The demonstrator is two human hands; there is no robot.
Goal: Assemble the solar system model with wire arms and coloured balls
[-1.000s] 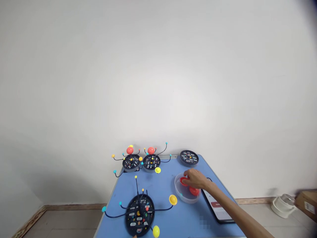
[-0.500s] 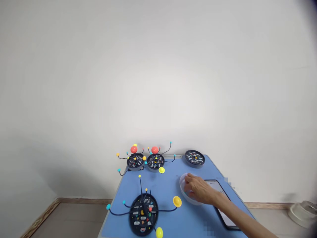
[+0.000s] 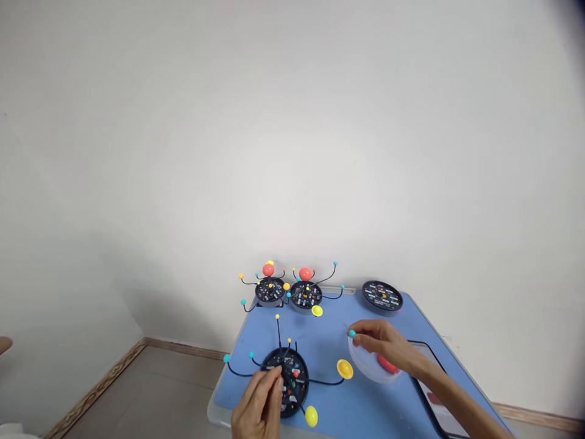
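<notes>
Planet models at different stages share the blue surface (image 3: 329,329). At the back, the left model (image 3: 269,291) and the right model (image 3: 305,294) each stand complete-looking, with a red ball on top and wire arms tipped with coloured beads. Further right, a black disc base (image 3: 382,295) lies flat with no arms or ball on it.

The nearest model (image 3: 290,373) sits at the front of the surface. It has wire arms carrying cyan and yellow beads and yellow ringed planets, but no red ball on top. The left hand (image 3: 258,408) is at its near side, with the fingers (image 3: 276,381) drawn narrowly together against the arms at the hub; whether they grip a wire, I cannot tell.

The right hand (image 3: 384,344) hangs over a clear plastic dish (image 3: 361,366), thumb and forefinger closed in a narrow pinch on a cyan bead (image 3: 351,333). A red ball (image 3: 387,364) lies in the dish, partly hidden by the hand. So the red ball and this bead are off the nearest model, while the bare base carries nothing. A phone (image 3: 432,390) lies just beside the dish, under the right forearm.
</notes>
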